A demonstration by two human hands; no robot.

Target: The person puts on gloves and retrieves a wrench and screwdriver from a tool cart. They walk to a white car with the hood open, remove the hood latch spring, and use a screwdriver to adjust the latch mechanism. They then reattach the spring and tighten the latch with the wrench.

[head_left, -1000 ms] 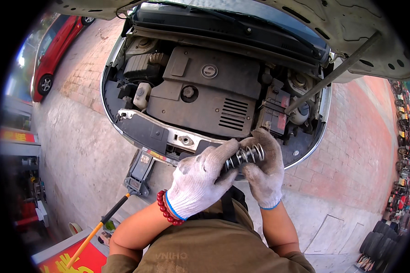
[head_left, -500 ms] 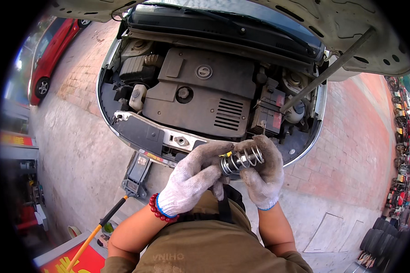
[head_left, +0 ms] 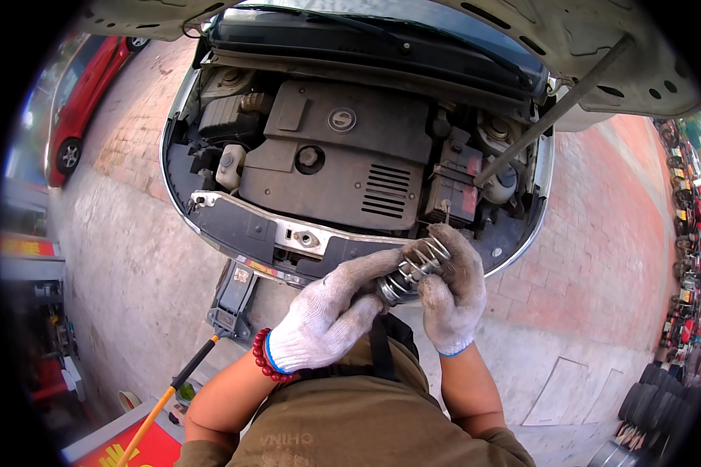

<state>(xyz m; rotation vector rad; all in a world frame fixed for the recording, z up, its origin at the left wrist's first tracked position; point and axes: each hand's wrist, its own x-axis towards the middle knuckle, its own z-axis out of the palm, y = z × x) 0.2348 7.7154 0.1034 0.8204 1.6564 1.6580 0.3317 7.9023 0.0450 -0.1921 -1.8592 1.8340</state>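
Both my hands wear white knitted gloves with soiled fingers and meet in front of the car's open engine bay. Between them is a small metal cylinder (head_left: 392, 290) with a silvery coil spring (head_left: 422, 261) on it, tilted up to the right. My left hand (head_left: 319, 315) is closed around the cylinder's lower end, thumb and fingers pressed on it. My right hand (head_left: 453, 292) is closed on the upper end of the spring, with the fingers behind the coils and the thumb in front. The fingers partly hide the cylinder.
A grey engine cover (head_left: 335, 156) fills the bay, with a battery (head_left: 453, 183) to its right. A prop rod (head_left: 557, 109) holds up the hood. Below the bumper stands a floor jack (head_left: 234, 300) with an orange handle (head_left: 154, 414). A red car (head_left: 89, 105) is parked at far left.
The spring and cylinder have turned to a steeper tilt between my hands, and less of the inside of the coils shows. My right fingers now cover more of the spring's upper end.
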